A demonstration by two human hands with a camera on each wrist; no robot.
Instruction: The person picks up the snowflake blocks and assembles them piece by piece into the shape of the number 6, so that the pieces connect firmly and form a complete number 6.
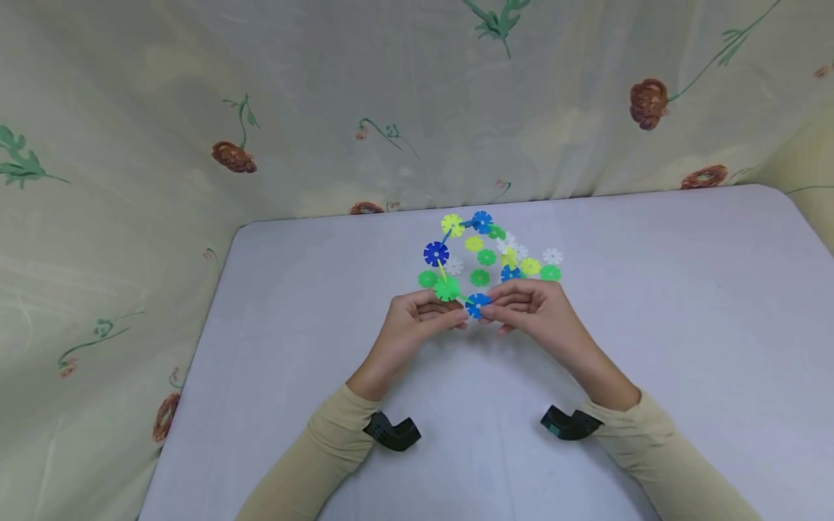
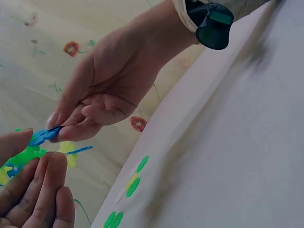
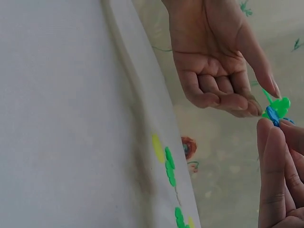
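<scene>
Both hands hold a chain of notched plastic snowflake discs above the table. My left hand point(image 1: 420, 318) grips the chain near its bright green disc point(image 1: 447, 289), thumb and fingertips at the joint. Across from it, my right hand point(image 1: 534, 304) pinches a blue disc point(image 1: 478, 305) at the near end between thumb and fingers. From the green disc the chain curves up through a dark blue disc point(image 1: 436, 254) and a yellow disc point(image 1: 452, 225) to another blue disc point(image 1: 482, 222), with edge-on discs linking them. In the right wrist view the left thumb lies against green plastic point(image 3: 280, 107).
Loose green, yellow, white and blue discs lie behind the hands, among them a green disc point(image 1: 550, 273) and a white disc point(image 1: 552, 256). The white table point(image 1: 313, 376) ends at a flowered curtain point(image 1: 293, 108). Each wrist carries a black camera mount point(image 1: 394, 433).
</scene>
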